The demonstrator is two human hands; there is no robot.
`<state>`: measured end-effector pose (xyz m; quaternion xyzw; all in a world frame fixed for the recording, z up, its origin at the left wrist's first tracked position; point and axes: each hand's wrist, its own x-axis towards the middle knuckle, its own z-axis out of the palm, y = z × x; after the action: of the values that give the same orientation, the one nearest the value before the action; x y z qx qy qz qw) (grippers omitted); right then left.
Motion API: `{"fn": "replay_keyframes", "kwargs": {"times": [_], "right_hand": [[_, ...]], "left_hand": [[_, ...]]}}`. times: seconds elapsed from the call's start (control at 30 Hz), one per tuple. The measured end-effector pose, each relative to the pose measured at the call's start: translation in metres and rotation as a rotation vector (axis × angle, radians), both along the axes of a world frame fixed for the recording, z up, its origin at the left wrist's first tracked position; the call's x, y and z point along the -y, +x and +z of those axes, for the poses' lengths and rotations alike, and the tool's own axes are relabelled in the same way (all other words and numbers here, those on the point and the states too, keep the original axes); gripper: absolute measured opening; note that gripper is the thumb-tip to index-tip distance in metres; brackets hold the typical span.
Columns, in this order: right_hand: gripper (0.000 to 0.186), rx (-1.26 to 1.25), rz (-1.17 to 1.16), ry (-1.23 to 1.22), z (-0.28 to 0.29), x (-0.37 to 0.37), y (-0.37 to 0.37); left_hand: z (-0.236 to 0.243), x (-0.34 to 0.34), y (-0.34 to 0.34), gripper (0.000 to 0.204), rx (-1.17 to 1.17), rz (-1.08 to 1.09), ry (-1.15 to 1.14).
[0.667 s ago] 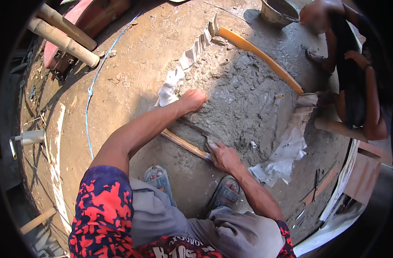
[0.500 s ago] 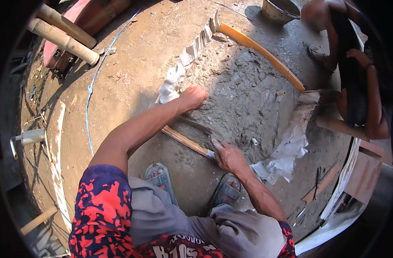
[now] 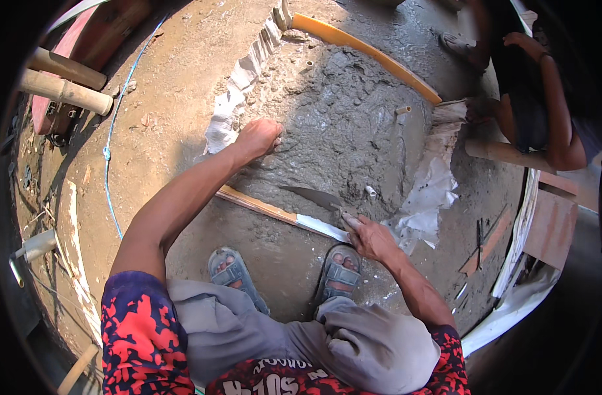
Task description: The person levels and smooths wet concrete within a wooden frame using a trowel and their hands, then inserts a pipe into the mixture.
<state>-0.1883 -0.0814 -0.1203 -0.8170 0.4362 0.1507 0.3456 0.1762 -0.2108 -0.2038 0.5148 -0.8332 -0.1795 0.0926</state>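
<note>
I crouch over a patch of wet grey cement (image 3: 344,131) framed by strips. My right hand (image 3: 370,237) grips the handle of a pointed metal trowel (image 3: 312,195), whose blade lies flat on the cement's near edge. My left hand (image 3: 258,138) is closed and presses on the cement's left edge, beside crumpled white plastic sheeting (image 3: 232,108). A wooden batten (image 3: 268,209) borders the cement on my side, an orange strip (image 3: 367,52) on the far side.
Another person (image 3: 544,99) crouches at the right by a wooden pole (image 3: 501,153). More white sheeting (image 3: 432,191) lies at the cement's right. Two thick bamboo poles (image 3: 64,82) and a blue cord (image 3: 110,145) lie at the left. My sandalled feet (image 3: 281,273) stand on bare ground.
My right hand slid right along the batten and now has the trowel blade out on the cement. My left hand stays pressed at the left edge.
</note>
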Motion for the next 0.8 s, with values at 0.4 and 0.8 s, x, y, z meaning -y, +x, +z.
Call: {"fn": "replay_keyframes", "kwargs": {"times": [0.4, 0.8], "right_hand": [[0.05, -0.153, -0.134, -0.107, 0.03, 0.004, -0.033], [0.044, -0.318, -0.035, -0.165, 0.077, 0.0, -0.044]], "left_hand": [[-0.003, -0.007, -0.003, 0.017, -0.027, 0.028, 0.028], [-0.008, -0.01, 0.001, 0.016, -0.023, 0.062, 0.039]]}}
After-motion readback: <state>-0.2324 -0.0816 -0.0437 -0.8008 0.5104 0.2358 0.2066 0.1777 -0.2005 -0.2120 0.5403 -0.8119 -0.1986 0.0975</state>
